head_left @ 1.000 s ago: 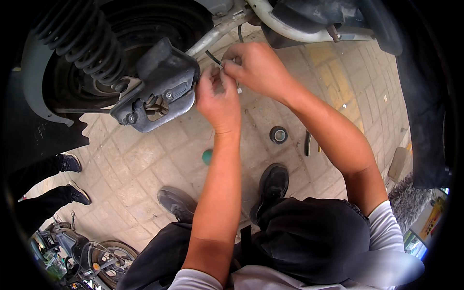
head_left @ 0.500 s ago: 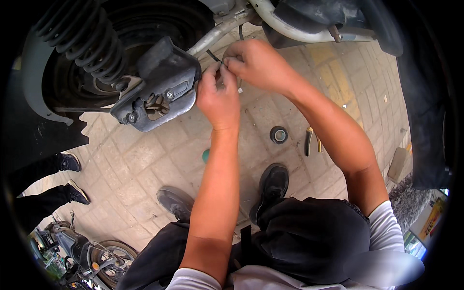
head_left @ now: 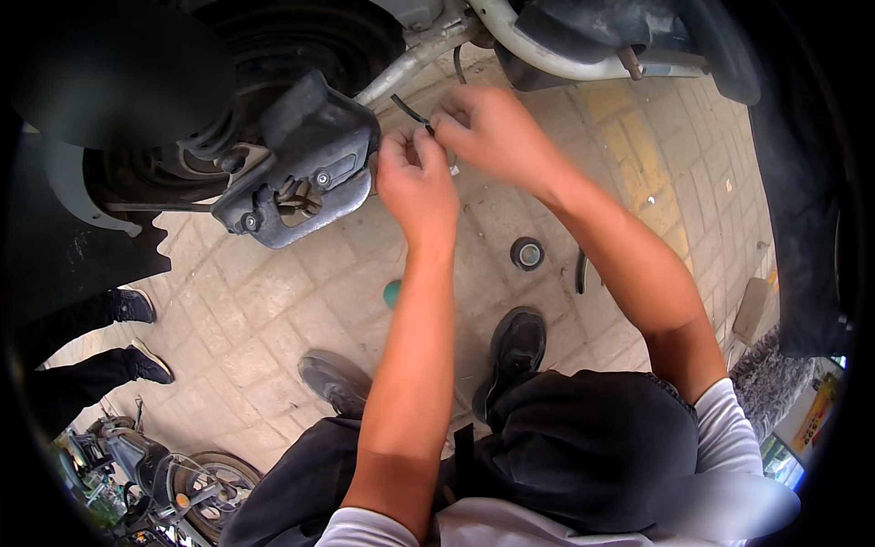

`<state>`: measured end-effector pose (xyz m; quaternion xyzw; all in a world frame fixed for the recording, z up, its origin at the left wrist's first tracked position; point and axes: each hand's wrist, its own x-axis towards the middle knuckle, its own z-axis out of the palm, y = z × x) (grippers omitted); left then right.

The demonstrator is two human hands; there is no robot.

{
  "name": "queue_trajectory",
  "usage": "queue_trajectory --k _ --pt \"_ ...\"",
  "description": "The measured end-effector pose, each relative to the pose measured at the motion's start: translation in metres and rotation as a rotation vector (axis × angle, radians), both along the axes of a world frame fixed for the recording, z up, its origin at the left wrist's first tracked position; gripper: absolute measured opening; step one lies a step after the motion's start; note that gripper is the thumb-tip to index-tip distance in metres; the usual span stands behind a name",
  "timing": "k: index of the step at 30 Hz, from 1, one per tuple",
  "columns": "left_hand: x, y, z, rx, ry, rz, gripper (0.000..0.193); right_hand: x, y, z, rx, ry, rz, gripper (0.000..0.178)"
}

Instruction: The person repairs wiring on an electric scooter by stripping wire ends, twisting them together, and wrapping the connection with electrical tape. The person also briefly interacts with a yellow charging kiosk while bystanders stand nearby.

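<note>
A thin black cable [head_left: 407, 108] runs between my hands, its end sticking up and to the left. My left hand [head_left: 415, 178] pinches it from below, thumb and fingers closed. Just to the right, my right hand [head_left: 488, 128] is closed on the same cable with thumb and forefinger; its other fingers curl under. Another length of black cable [head_left: 458, 66] shows above my right hand. Beside my left hand is the scooter's dark plastic and metal bracket [head_left: 319, 150]. What lies between the fingertips is too small to make out.
On the paving lie a roll of black tape [head_left: 527, 253], pliers [head_left: 581, 271] partly behind my right forearm, and a green round thing [head_left: 392, 294]. A pale frame tube [head_left: 583, 66] crosses above. At left stand another person's shoes [head_left: 137, 306]; a parked two-wheeler [head_left: 205, 488] is lower left.
My right hand has shifted slightly right and down along the cable, and more of the cable shows. My right forearm now covers part of the pliers. A dark blur covers the spring.
</note>
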<state>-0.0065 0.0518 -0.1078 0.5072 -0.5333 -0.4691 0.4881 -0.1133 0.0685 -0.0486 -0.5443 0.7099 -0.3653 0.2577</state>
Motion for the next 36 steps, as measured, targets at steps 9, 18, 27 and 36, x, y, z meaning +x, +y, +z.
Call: queue_trajectory --k 9,18,27,36 --pt "-0.001 0.002 0.024 0.351 0.467 0.003 0.019 0.010 0.026 -0.004 -0.082 -0.212 -0.138 0.020" --pt "-0.003 0.007 0.022 0.156 0.058 0.028 0.024 0.010 0.032 0.001 -0.036 -0.388 -0.184 0.019" --pt "0.018 0.027 0.049 0.254 0.530 -0.167 0.021 0.014 0.040 0.001 -0.117 -0.462 -0.060 0.020" --pt "0.039 0.032 0.030 0.138 0.255 -0.294 0.016 0.010 0.053 0.023 -0.014 -0.250 -0.042 0.017"
